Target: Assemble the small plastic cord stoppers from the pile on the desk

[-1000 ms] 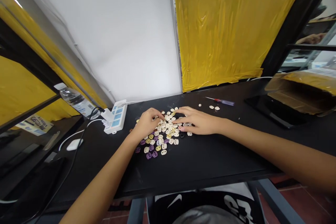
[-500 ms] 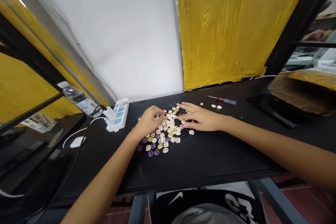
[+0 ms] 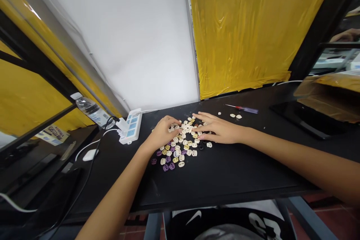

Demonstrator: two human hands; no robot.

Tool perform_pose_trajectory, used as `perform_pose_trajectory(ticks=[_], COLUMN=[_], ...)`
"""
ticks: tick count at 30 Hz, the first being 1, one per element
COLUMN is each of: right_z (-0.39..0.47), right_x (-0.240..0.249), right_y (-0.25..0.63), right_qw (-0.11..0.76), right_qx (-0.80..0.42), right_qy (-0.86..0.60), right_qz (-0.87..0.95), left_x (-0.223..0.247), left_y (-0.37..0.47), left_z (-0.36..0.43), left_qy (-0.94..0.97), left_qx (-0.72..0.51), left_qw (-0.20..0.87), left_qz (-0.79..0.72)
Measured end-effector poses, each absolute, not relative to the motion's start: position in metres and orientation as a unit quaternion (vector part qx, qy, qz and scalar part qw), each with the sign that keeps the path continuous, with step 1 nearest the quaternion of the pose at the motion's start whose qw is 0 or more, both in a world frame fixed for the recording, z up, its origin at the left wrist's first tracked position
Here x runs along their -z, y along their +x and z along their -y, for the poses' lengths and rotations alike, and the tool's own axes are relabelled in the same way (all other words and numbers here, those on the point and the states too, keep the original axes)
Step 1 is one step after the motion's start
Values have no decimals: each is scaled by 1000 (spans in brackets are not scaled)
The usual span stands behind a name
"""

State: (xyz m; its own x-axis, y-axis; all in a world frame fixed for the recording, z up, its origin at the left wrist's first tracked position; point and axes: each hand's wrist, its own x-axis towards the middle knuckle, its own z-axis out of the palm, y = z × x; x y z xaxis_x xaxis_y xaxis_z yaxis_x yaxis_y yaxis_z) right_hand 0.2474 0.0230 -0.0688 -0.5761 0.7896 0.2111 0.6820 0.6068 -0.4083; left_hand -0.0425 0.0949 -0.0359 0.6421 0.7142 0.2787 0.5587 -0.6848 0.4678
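A loose pile of small oval two-hole cord locks (image 3: 184, 146) lies on the black table, mostly cream, with purple, yellow, brown and black ones among them. My left hand (image 3: 163, 131) rests at the pile's left side, fingers curved and the thumb apart from them, with cream pieces in the gap. It covers some of the pile. On the right side, my right hand (image 3: 218, 129) lies palm down with its fingers spread over the cord locks. Neither hand grips a piece that I can see.
Behind the left hand stands a white power strip (image 3: 132, 125) with a plug and cables, beside a water bottle (image 3: 91, 109). A screwdriver (image 3: 244, 109) and a few stray cord locks (image 3: 235, 116) lie at the back right. A cardboard box (image 3: 329, 95) stands at far right.
The view has shifted slightly, so everything sits a little lower and further right. Both hands stay at the pile in nearly the same pose; the left fingers have moved slightly among the pieces.
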Motion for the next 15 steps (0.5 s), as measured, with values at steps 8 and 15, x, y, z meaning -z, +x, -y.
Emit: perform_pose_trajectory(ticks=[8,15], right_z=[-7,-6], right_x=[73,75], right_y=[225,218], right_qw=[155,121], right_qx=[-156,-155], right_qy=[-363,-337], right_qz=[906,921], left_x=[8,22], left_y=[-84,-79], left_z=[-104,-108], left_qy=[878,880], left_qx=[-169,-61], left_qw=[146,129], left_qz=[-424,-452])
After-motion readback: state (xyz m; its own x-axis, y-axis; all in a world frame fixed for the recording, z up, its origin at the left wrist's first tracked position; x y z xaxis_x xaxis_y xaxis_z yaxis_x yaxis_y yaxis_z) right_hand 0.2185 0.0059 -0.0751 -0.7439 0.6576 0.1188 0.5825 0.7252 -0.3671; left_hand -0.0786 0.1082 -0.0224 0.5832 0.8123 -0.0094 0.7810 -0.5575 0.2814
